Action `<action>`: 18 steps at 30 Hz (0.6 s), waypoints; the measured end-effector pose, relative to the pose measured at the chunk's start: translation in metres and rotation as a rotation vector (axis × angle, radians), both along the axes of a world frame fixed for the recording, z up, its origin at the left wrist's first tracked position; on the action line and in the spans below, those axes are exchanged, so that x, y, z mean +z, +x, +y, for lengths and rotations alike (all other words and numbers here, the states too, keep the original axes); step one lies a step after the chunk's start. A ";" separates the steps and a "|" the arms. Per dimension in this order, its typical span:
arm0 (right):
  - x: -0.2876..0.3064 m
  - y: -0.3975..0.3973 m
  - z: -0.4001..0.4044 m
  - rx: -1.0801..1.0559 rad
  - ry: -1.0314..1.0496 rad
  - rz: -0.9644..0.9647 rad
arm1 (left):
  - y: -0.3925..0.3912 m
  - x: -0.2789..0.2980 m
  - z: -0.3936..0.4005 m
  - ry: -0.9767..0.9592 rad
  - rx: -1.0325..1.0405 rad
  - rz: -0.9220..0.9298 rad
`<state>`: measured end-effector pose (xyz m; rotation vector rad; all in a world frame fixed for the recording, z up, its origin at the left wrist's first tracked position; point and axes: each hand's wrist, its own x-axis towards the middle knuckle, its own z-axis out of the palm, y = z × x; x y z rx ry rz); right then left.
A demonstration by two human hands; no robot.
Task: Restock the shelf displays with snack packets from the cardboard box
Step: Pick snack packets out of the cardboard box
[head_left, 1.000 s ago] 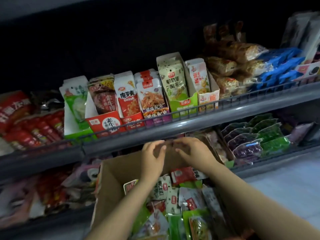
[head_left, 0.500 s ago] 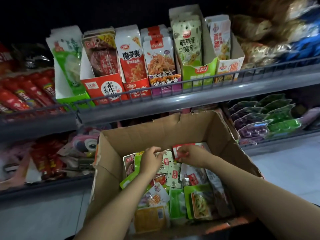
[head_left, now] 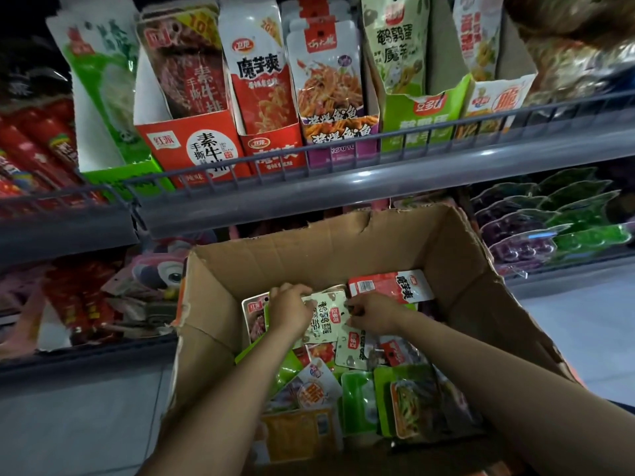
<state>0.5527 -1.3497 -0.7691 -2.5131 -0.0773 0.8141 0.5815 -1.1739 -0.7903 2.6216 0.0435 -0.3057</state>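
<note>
- Inside an open brown cardboard box [head_left: 343, 249] with torn, creased flaps, a person's left hand [head_left: 290, 312] curls its fingers over the left edge of a pale, glossy snack packet printed with black characters and a small red logo [head_left: 324, 319], holding it.
- Right hand [head_left: 374, 312], fingers bent, pinches the same packet at its right edge; both bare forearms reach forward and down from the bottom of the view, wrists angled slightly inward toward each other.
- Beneath the hands lies a loose heap of flat plastic packets: a red-and-white packet with a barcode [head_left: 388, 286] against the far wall, green-edged packets [head_left: 405, 403] and a yellow packet [head_left: 299, 434] nearer the viewer.
- Above the box, a grey metal shelf with a wire front rail [head_left: 343, 187] carries upright cardboard display cartons: a red carton [head_left: 192, 149], a purple carton [head_left: 340, 146] and a green carton [head_left: 422, 125], each holding standing packets.
- Right of the box, on the lower shelf, purple and green clear-plastic packs [head_left: 549, 228] lie in overlapping rows.
</note>
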 end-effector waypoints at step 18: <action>0.054 -0.012 0.017 -0.457 0.496 -0.135 | -0.010 0.103 0.022 -0.285 0.095 0.148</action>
